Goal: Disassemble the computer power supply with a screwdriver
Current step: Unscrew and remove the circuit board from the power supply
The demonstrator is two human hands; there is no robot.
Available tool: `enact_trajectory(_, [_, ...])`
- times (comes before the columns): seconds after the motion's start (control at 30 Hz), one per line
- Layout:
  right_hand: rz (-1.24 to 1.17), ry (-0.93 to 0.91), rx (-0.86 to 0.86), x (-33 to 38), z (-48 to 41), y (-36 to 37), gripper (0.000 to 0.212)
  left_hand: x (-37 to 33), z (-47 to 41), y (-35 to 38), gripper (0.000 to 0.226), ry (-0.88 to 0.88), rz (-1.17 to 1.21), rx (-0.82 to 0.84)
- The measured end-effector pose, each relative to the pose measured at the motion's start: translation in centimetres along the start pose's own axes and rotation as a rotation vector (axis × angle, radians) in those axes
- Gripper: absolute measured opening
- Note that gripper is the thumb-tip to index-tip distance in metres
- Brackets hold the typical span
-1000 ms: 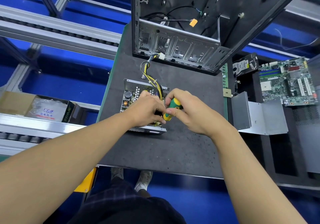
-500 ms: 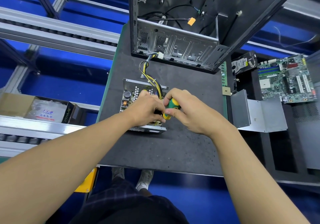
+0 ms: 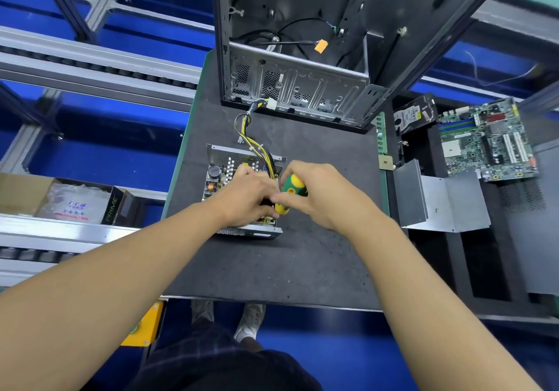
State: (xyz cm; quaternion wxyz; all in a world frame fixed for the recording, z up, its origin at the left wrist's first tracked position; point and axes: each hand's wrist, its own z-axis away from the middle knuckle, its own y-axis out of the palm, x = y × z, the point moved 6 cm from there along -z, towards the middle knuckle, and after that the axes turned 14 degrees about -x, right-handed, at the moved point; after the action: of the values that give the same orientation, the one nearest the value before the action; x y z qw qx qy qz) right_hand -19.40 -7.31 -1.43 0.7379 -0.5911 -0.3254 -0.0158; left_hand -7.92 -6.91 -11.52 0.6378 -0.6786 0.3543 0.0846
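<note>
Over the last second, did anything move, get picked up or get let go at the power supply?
Nothing visibly changed; only the view shifted slightly. The right hand still grips the screwdriver, the left hand still holds the open power supply beside it, and the cables, computer case and motherboard lie as before.

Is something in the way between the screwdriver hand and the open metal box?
Nothing separate shows. The right hand grips the green-and-yellow screwdriver right at the open grey metal power supply; the left hand, resting on it, hides the tip.
</note>
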Motion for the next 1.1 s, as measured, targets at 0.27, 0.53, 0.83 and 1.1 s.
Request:
enact_trajectory(0.27, [0.33, 0.058, -0.088, 0.1, 1.1, 0.1, 0.052, 0.3, 0.0, 0.4, 0.021, 0.037, -0.046, 0.016])
enact_trajectory(0.53, [0.331, -0.024, 0.165, 0.9, 1.0, -0.6, 0.017, -0.2, 0.3, -0.2, 0.021, 0.093, -0.043, 0.015])
enact_trajectory(0.83, [0.369, -0.217, 0.347, 3.2, 0.6, 0.5, 0.021, -0.5, 0.5, 0.0, 0.024, 0.047, -0.065, -0.032])
enact_trajectory(1.1, [0.125, -0.157, 0.306, 2.5, 0.4, 0.4, 0.064, 0.4, 0.0, 0.1, 0.041, -0.056, 0.07, -0.058])
